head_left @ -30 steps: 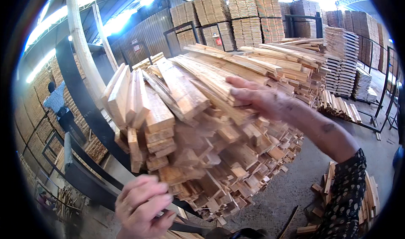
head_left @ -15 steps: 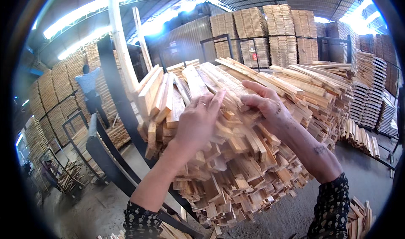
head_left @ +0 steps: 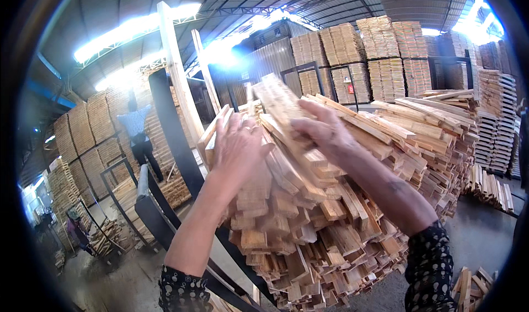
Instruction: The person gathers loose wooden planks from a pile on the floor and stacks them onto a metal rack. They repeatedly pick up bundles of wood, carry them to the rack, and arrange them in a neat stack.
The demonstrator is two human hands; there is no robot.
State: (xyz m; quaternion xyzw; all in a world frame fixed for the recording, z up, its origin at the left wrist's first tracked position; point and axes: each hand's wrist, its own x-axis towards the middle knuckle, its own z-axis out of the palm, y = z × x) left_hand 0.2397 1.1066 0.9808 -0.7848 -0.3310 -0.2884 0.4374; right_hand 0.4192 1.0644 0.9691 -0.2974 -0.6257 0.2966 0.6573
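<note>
A big pile of pale sawn wooden strips (head_left: 330, 246) lies before me, cut ends facing my way. My left hand (head_left: 237, 146) rests over strips at the pile's upper left, fingers spread and slightly blurred. In my right hand (head_left: 325, 133) is a wooden plank (head_left: 275, 100), pinched along its right edge by thumb and fingers. The plank tilts up, its far end above the other strips. Its near part is blurred, so I cannot tell whether one or several pieces are in the grip.
A black metal post (head_left: 175, 130) and a pale upright timber (head_left: 179, 69) stand left of the pile. Tall stacks of boards (head_left: 386, 72) rise behind. A person (head_left: 138, 127) stands at the far left, another person (head_left: 79, 232) lower down. Loose wood (head_left: 471, 287) lies lower right.
My right hand has closed on a plank and its far end has lifted. My left hand has shifted left, away from the right one. The whole view has moved slightly.
</note>
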